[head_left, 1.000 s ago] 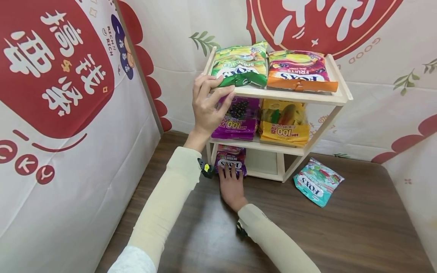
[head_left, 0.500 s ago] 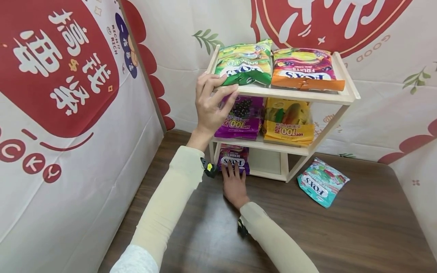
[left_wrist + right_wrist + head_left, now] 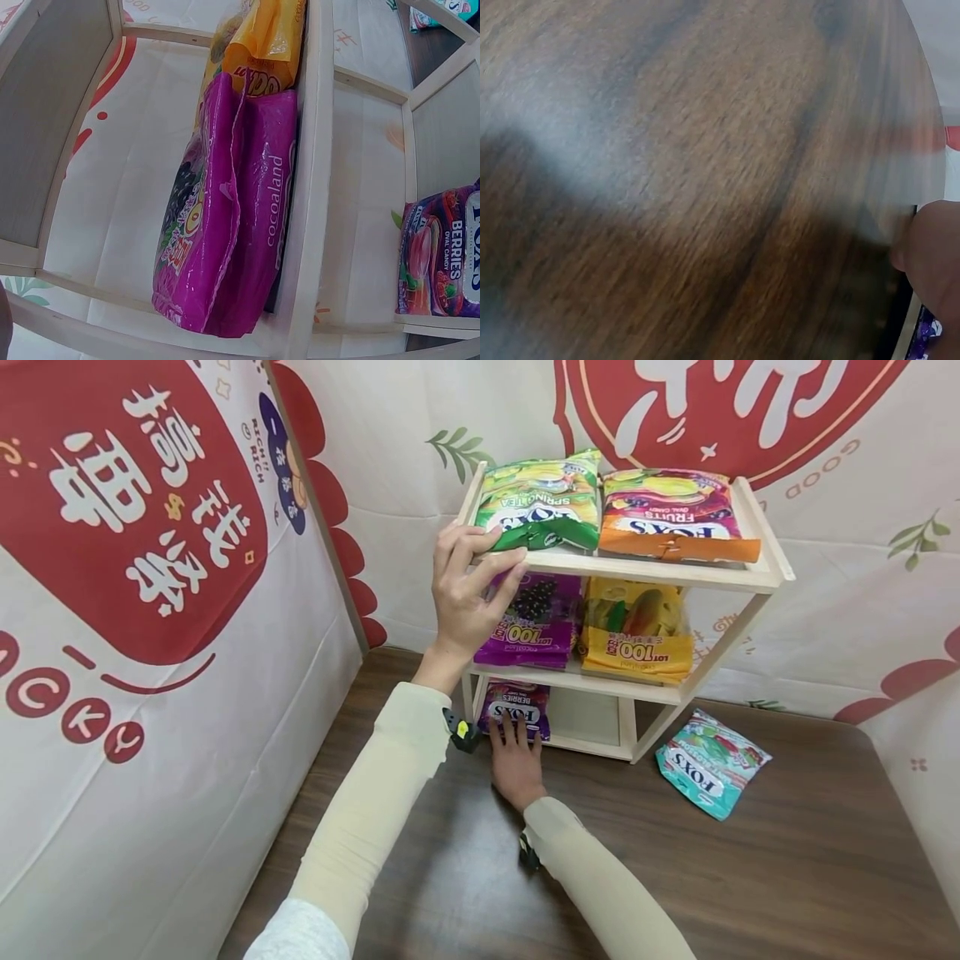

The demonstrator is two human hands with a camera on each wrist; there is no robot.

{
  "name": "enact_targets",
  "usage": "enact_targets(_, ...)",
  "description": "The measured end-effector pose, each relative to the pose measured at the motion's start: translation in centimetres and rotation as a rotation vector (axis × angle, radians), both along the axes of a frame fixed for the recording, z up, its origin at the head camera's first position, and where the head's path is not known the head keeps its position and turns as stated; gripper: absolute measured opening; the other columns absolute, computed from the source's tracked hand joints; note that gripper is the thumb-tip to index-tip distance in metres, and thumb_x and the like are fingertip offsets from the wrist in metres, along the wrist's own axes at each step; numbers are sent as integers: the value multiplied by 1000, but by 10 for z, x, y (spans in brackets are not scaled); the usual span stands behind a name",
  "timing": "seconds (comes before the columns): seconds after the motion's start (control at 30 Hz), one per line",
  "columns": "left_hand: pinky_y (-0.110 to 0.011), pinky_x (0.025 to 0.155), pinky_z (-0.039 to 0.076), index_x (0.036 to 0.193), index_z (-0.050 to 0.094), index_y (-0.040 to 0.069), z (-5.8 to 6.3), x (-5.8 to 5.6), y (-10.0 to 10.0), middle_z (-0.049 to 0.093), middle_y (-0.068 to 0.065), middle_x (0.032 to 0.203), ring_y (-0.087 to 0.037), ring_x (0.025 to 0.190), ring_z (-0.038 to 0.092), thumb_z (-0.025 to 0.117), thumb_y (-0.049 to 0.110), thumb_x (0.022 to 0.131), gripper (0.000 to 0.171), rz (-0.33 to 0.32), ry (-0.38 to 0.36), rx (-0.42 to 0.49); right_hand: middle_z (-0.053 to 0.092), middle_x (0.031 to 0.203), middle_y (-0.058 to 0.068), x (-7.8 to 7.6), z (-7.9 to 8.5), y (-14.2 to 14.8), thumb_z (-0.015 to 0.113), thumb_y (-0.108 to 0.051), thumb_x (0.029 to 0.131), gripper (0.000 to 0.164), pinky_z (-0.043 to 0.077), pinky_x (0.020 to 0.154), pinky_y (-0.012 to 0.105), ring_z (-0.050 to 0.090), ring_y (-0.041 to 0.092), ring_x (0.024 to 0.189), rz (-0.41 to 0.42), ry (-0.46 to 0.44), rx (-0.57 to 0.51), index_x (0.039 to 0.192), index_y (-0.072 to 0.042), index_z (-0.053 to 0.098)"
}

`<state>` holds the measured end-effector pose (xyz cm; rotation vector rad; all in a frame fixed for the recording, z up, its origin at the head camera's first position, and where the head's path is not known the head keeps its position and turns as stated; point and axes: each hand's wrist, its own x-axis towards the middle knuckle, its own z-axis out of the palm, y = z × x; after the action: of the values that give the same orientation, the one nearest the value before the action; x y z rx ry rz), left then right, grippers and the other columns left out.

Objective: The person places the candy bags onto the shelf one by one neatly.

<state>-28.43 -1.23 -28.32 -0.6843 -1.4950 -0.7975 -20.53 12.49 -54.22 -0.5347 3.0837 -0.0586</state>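
My left hand grips the front left corner of the top tier of a pale wooden shelf rack. Down at the bottom tier, my right hand lays its straight fingers on the front of a purple Fox's Berries candy bag. That bag also shows at the right of the left wrist view. Just below my left hand, on the middle tier, stands a purple grape candy bag. A green Fox's Spring Tea bag lies beside my left fingers on top.
An orange-edged Fox's Fruits bag lies at the top right of the rack. Below it stands a yellow mango candy bag. A teal Fox's bag lies on the brown table, right of the rack. Printed cloth walls enclose the table.
The head view has shifted slightly, so the rack appears a little further right. Both hands keep their places on the rack and the Berries candy bag.
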Motion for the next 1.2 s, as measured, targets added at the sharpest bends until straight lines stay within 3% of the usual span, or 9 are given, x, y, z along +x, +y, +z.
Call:
enact_targets(0.27, -49, 105, 31, 90, 75, 10, 0, -1, 2, 63, -13, 103, -30, 105, 48, 74, 19, 83, 12, 1, 3, -3, 16, 158, 10, -3, -8, 6, 39, -13, 100, 58, 22, 106, 64, 11, 35, 143, 11, 8, 31, 154, -21, 19)
enact_targets(0.7, -49, 105, 31, 90, 75, 10, -2, -4, 5, 64, -12, 103, -30, 104, 48, 74, 18, 82, 11, 20, -2, -12, 20, 156, 12, -10, -4, 6, 38, -12, 102, 52, 25, 103, 65, 16, 37, 142, 28, -22, -19, 152, -19, 28)
enact_targets(0.93, -48, 105, 31, 91, 75, 10, -2, -1, 4, 63, -12, 104, -30, 105, 48, 73, 18, 83, 12, 20, -21, -10, 23, 155, 13, -5, -1, 6, 38, -10, 101, 51, 25, 103, 66, 18, 38, 141, 27, -6, -38, 150, -17, 31)
enact_targets(1.2, -48, 105, 31, 91, 75, 10, -1, -1, 4, 63, -13, 104, -30, 105, 48, 74, 18, 83, 12, 21, -22, -7, 18, 157, 10, -3, -2, 10, 42, -12, 98, 58, 21, 106, 63, 13, 34, 143, 40, -24, -33, 153, -19, 24)
